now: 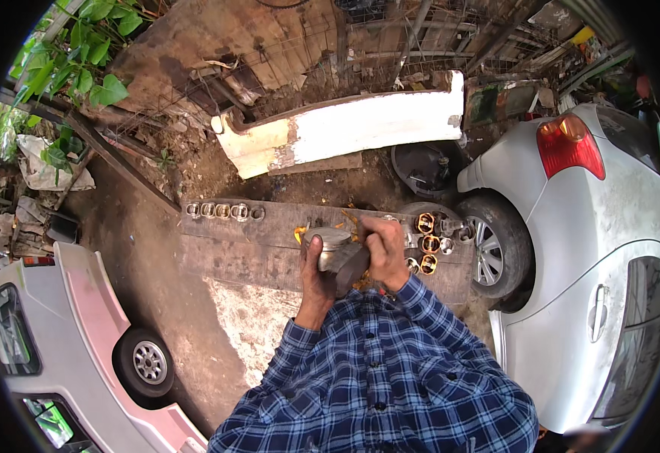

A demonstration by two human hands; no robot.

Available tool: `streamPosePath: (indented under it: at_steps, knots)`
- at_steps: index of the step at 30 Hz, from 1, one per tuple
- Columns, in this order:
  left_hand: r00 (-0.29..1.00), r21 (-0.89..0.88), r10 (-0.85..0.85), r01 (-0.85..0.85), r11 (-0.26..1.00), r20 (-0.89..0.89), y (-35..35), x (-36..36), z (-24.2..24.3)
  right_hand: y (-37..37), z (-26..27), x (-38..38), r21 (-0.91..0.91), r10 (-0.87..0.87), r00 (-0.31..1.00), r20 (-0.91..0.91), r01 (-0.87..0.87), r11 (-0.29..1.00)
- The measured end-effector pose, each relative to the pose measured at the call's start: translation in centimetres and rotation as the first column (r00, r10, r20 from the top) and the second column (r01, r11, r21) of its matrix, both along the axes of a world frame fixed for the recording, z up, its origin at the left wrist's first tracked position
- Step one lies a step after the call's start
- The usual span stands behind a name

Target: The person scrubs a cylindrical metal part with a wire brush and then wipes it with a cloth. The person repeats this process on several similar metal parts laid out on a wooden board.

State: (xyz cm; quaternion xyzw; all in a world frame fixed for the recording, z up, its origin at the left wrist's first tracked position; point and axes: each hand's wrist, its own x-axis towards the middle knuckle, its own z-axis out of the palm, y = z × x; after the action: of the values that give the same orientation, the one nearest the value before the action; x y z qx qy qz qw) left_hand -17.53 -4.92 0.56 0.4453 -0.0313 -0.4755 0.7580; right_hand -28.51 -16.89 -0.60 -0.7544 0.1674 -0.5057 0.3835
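My left hand (314, 283) holds a metal engine piston (330, 240), its round crown facing up and ring grooves showing around the side. A dark, flat strip (355, 268), perhaps sandpaper or cloth, lies against the piston's near right side. My right hand (387, 249) is curled at the strip's upper right end with the fingers bent in; it seems to grip it, though the fingertips are hidden. Both hands are above a worn wooden bench (250, 249). Just right of my right hand, several pistons (430, 244) stand on the bench, some with an orange sheen inside.
Several more pistons (223, 210) line the bench's far left edge. A silver car (562, 226) stands close at the right, its wheel (488, 249) by the bench end. Another vehicle (81, 317) is at the left. Beyond lie a white body panel (364, 122) and a black basin (423, 170).
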Motion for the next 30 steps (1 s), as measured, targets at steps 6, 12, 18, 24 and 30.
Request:
streamPosePath:
  at_steps: [6,12,18,24,30]
  knots:
    - [1.000,-0.057,-0.010,0.008,0.998,-0.021,0.1,0.0,-0.4,0.0,0.6,-0.3,-0.019,-0.142,0.974,-0.179,0.141,0.990]
    - [0.998,-0.120,0.050,-0.053,0.991,-0.027,0.4,0.0,-1.1,0.6,0.9,0.2,0.247,-0.201,0.944,-0.263,0.268,0.931]
    - [0.992,0.034,-0.023,0.027,0.999,-0.121,0.5,0.1,-1.4,1.3,0.5,0.0,0.078,-0.116,0.991,-0.072,0.122,0.989]
    - [1.000,0.030,0.001,0.000,1.000,-0.030,0.7,0.1,-0.6,0.8,-1.2,-0.8,0.003,0.071,0.991,-0.111,-0.071,0.997]
    - [0.999,-0.064,0.005,-0.008,0.998,-0.042,0.7,0.1,-0.3,1.1,-1.1,-0.8,-0.061,-0.229,0.949,-0.215,0.221,0.973]
